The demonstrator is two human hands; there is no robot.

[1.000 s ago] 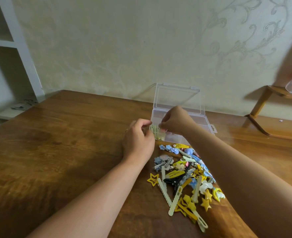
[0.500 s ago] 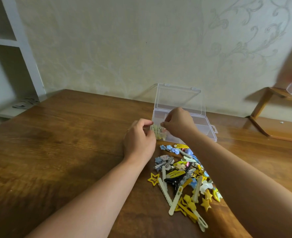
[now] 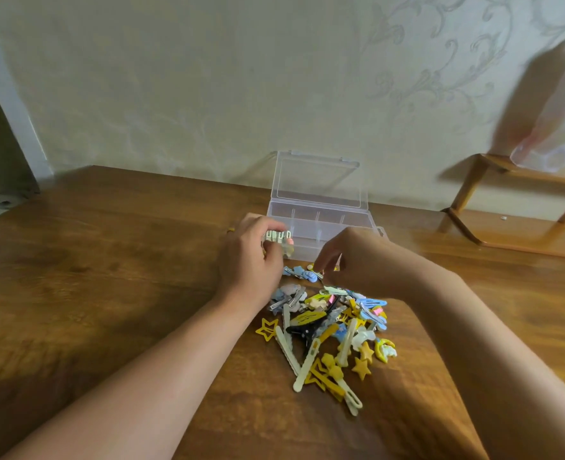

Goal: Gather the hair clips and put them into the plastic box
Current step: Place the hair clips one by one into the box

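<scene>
The wooden worktop [image 3: 108, 277] carries everything, with the clear plastic box [image 3: 319, 227] standing at its far side against the wall, lid up and its divided compartments seemingly unfilled; just in front of the box lies the heap of hair clips [image 3: 327, 330], mostly yellow, blue and pale green, spread toward the person. The step in hand looks like gathering: the left hand [image 3: 251, 257] holds a small stack of pale clips [image 3: 277, 239] between curled fingers and thumb, close to the box's near left corner but not yet over a compartment; the right hand [image 3: 351, 257] reaches down at the far edge of the heap, its fingers [image 3: 321, 262] narrowed to a pinch at a small clip near the blue one [image 3: 302, 272], though whether they have closed on it I cannot tell. The next move probably calls for lifting that clip free without dragging its neighbours, then adding it to the stack or carrying the bundle over the box wall; no brand, label or writing is legible on the box or the clips.
</scene>
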